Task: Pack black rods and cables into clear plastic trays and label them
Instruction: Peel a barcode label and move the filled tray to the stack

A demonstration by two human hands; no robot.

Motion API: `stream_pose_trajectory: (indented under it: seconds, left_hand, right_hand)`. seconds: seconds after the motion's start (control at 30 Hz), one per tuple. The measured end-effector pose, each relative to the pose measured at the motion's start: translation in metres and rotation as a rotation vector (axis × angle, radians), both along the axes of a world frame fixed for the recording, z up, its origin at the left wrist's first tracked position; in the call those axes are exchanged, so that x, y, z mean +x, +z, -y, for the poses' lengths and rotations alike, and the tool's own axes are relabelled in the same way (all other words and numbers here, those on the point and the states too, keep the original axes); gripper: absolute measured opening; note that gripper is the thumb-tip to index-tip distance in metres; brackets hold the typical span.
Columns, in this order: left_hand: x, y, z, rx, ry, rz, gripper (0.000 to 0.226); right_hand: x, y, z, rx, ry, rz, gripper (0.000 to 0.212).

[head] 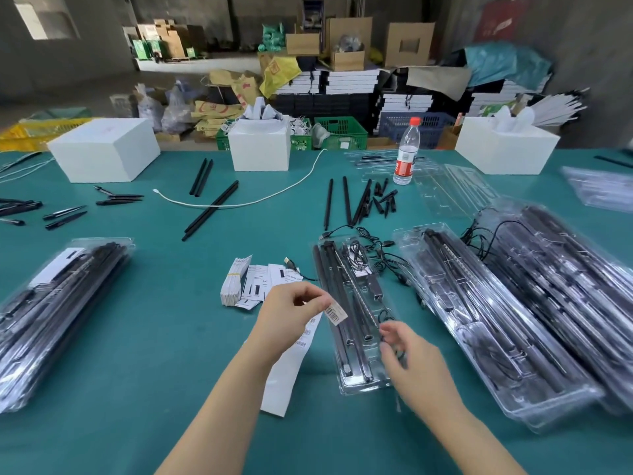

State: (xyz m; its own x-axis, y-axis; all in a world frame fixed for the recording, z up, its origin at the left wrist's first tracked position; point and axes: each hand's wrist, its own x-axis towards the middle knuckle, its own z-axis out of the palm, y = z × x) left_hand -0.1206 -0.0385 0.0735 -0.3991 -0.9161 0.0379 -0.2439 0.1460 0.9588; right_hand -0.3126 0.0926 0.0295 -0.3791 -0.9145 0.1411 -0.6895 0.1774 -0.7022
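Your left hand [291,308] pinches a barcode label [335,313] between thumb and fingertips, just above the clear tray [356,323] of black rods [337,296] on the green table [154,337]; your right hand [414,358] hovers over the tray's near end, fingers loosely curled, seemingly holding nothing.

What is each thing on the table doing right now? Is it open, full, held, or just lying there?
barcode sticker: pinched by left hand
right hand: fingers curled over the tray, grip unclear
clear tray: open, filled with rods and cable
label strip: lying flat
water bottle: upright, capped
loose black rods: unpacked
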Motion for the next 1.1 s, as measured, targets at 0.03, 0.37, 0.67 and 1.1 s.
stream_pose_trajectory:
  seconds: [0.03, 0.37, 0.67, 1.1]
  left_hand:
    - [0.000, -0.001, 0.002, -0.006, -0.005, 0.024, 0.013]
    - [-0.035, -0.003, 0.001, -0.001, -0.278, 0.323, 0.008]
    - [-0.068, -0.013, 0.008, 0.012, -0.452, 0.601, 0.017]
    - [-0.078, -0.019, 0.013, 0.004, -0.431, 0.671, 0.014]
  right_hand:
    - [-0.005, -0.007, -0.006, 0.021, -0.002, -0.215, 0.034]
    - [-0.011, -0.042, -0.012, 0.085, 0.125, -0.315, 0.059]
    - [-0.016, -0.057, -0.011, -0.044, 0.115, -0.262, 0.035]
    - [-0.016, -0.057, -0.012, -0.056, 0.104, -0.255, 0.036]
